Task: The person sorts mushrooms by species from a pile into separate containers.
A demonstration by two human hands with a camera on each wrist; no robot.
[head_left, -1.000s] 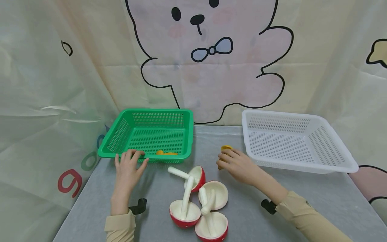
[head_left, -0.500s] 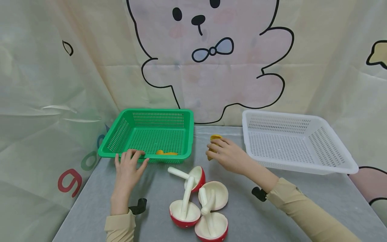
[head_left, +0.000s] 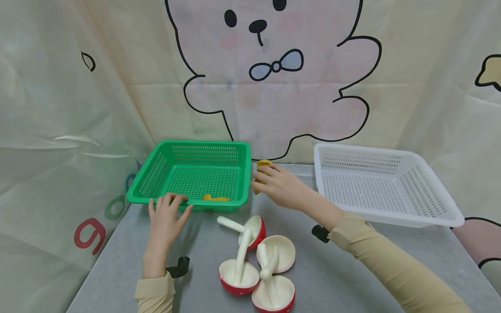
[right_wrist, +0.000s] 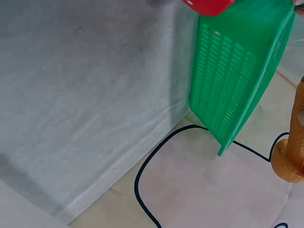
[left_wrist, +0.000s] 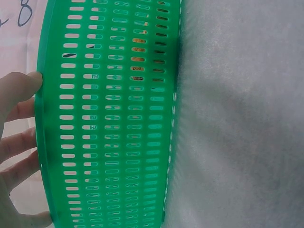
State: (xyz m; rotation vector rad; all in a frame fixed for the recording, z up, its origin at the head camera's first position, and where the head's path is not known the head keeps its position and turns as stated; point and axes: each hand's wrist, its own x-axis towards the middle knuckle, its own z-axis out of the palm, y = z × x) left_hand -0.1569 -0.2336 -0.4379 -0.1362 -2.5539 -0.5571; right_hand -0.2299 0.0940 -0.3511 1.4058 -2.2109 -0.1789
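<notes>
My right hand point(head_left: 275, 184) holds a yellow-brown thing point(head_left: 264, 163) beside the right wall of the green basket point(head_left: 249, 187). In the right wrist view this yellow-brown thing point(right_wrist: 297, 135) has a rounded end and a narrower part with a hole; the rest is cut off by the frame. My left hand point(head_left: 166, 221) grips the basket's front rim, and in the left wrist view its thumb point(left_wrist: 21, 90) lies over the rim with the fingers spread along it. Inside the basket, near the front, lies another yellow-orange piece point(head_left: 216, 198), mostly hidden behind the rim.
Several red spoons with white insides and white handles lie clustered at the front middle, among them the rear spoon point(head_left: 256, 230) and the left spoon point(head_left: 239, 278). A white basket point(head_left: 381, 217) stands at the right. A printed curtain point(head_left: 293, 108) hangs behind the grey table point(head_left: 207, 261).
My right hand has moved left and farther back with the yellow-brown thing, from near the white basket to the green basket's right side. The left hand keeps its place.
</notes>
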